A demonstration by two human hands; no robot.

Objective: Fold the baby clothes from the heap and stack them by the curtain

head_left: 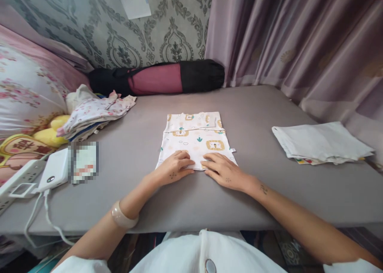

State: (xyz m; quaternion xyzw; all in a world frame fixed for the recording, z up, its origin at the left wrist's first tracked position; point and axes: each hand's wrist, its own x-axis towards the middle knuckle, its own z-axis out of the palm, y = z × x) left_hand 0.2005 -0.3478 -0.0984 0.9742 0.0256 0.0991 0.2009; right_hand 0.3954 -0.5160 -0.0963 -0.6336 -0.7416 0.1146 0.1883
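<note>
In the head view, a folded piece of white cotton clothing [194,146] with lion faces and green leaves lies flat in front of me. A fold line crosses it, and a small white tag sticks out at its right side. My left hand [175,167] rests on its near left part, fingers slightly bent and thumb along the near edge. On the near right part lies my right hand [223,169], its fingers stretched out and slightly apart. Both hands press on the cloth and neither lifts it.
A grey-covered surface [143,145] carries everything. Left are piled clothes [95,111], a yellow plush toy [52,131], a white power bank [55,169] with cables and a power strip [18,181]. Folded white cloths [320,141] lie right. A black-and-red bag [158,78] lies along the wall.
</note>
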